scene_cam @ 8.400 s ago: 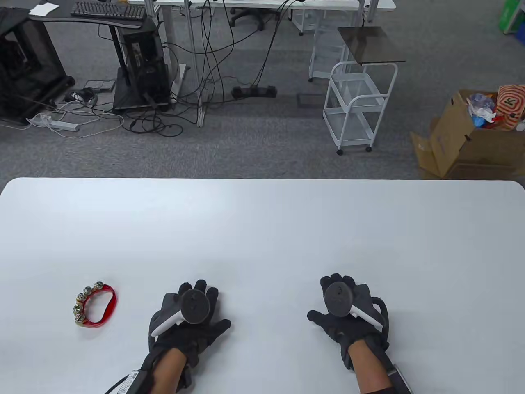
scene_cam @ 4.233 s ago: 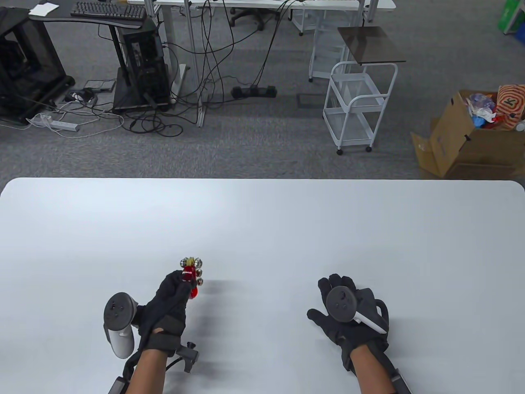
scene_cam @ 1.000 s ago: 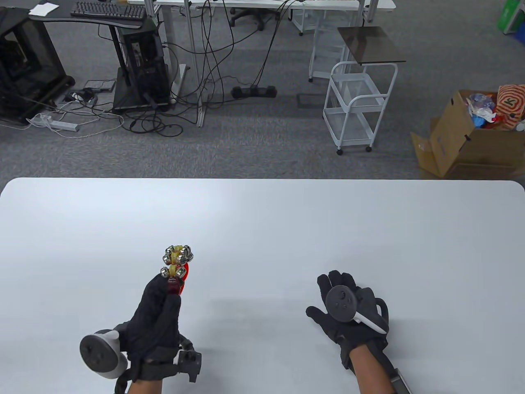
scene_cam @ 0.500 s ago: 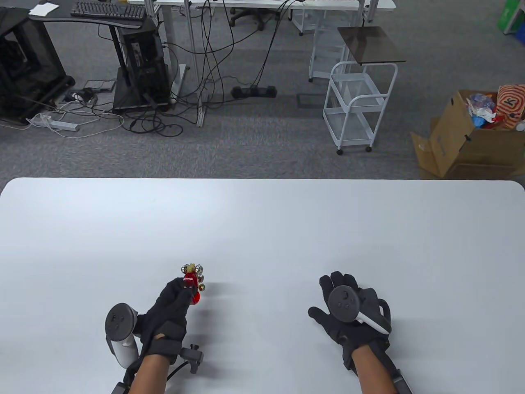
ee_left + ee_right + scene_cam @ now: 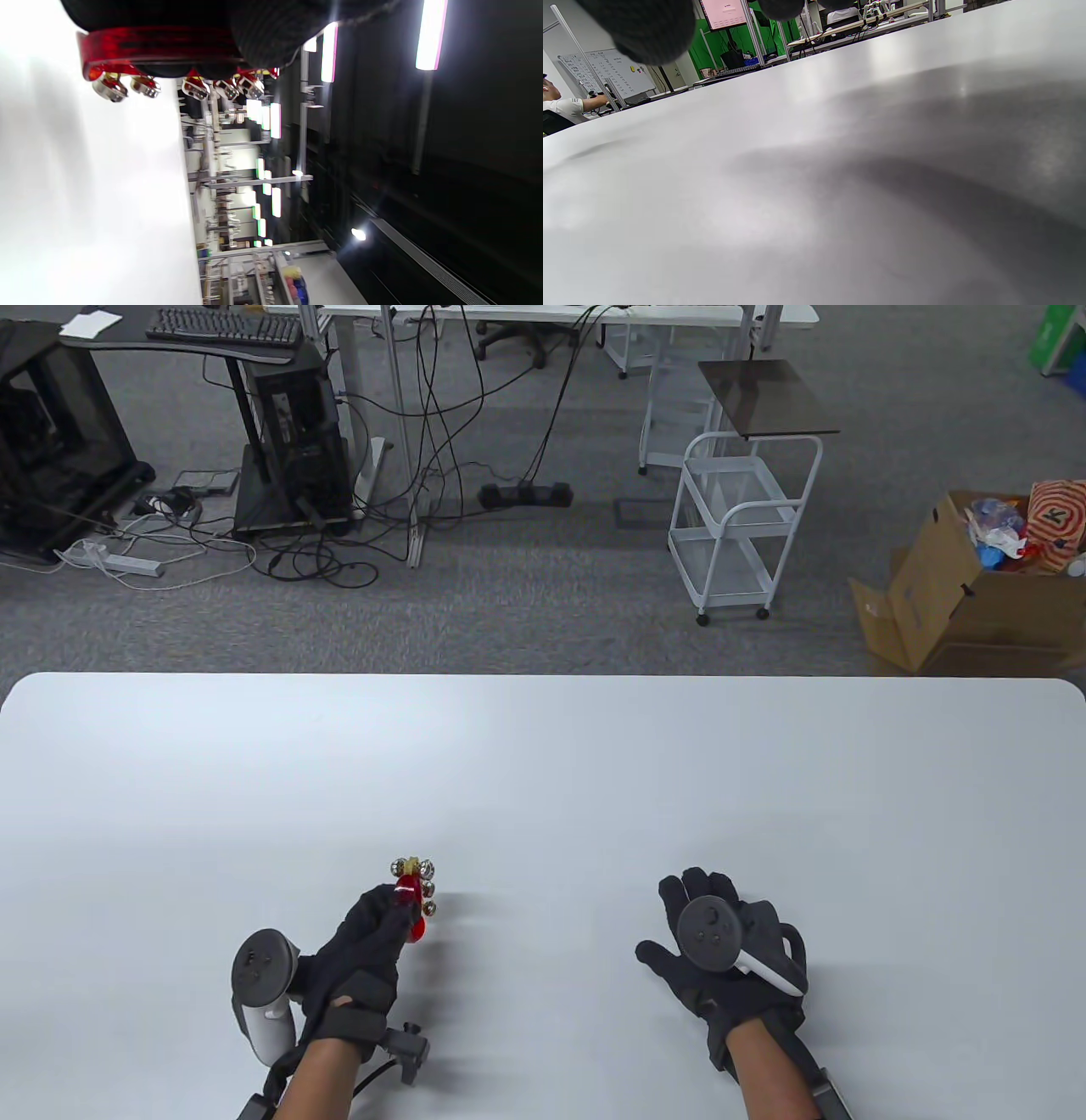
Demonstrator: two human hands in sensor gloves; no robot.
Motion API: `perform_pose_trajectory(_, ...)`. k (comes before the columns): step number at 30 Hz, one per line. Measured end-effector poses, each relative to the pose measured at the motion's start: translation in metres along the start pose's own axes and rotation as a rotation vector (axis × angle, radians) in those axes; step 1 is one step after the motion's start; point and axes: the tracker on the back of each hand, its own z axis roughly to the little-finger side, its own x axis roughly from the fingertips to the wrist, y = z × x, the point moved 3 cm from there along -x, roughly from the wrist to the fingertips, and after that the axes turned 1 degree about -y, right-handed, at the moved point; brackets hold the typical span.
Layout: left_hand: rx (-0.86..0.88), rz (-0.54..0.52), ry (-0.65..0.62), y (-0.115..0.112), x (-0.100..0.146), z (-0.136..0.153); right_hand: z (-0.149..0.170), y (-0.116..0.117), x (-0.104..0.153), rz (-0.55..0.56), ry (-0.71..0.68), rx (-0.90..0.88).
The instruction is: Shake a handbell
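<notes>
There is one handbell (image 5: 413, 899), a red ring, held up in the fingers (image 5: 373, 912) of the left hand (image 5: 352, 954). In the left wrist view I count five little silver bells (image 5: 109, 87) hanging just under those fingers. From above I can only see about four of them, past the fingertips.

There are two hands in black gloves. The right hand (image 5: 721, 954) lies flat on the one white table (image 5: 543, 763).

Each hand has one tracker on its back, so two trackers: one (image 5: 263, 988) beside the left fingers, one (image 5: 711, 931) on top of the right fingers.

On the floor far past the fingers there is one white cart (image 5: 738, 526) and one brown box (image 5: 959, 594).
</notes>
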Motion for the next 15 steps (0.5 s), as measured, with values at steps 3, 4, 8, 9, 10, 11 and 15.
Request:
perform_pose_trajectory(3, -0.052, -0.021, -0.468, 0.002, 0.020, -0.073, 0.000, -0.001, 0.000, 0.001, 0.000, -0.005)
perform_pose_trajectory(4, -0.045, -0.032, -0.515, 0.003, 0.026, -0.085, 0.000, -0.001, 0.000, 0.003, 0.000, -0.004)
perform_pose_trajectory(8, -0.015, -0.010, -0.288, 0.008, 0.014, -0.051, 0.001, 0.000, -0.001, 0.000, 0.003, -0.007)
perform_pose_trajectory(9, -0.004, 0.010, -0.196, 0.007, 0.010, -0.034, 0.001, 0.001, -0.001, -0.003, 0.004, -0.007)
perform_pose_trajectory(10, 0.020, 0.023, -0.071, 0.005, 0.005, -0.009, 0.001, 0.001, -0.001, -0.005, 0.004, -0.009)
perform_pose_trajectory(11, 0.041, 0.021, 0.045, 0.003, 0.001, 0.012, 0.000, 0.001, -0.001, -0.006, 0.000, -0.014)
perform_pose_trajectory(15, 0.111, 0.045, 0.163, -0.002, -0.002, 0.033, 0.000, 0.000, 0.000, -0.003, -0.005, -0.006)
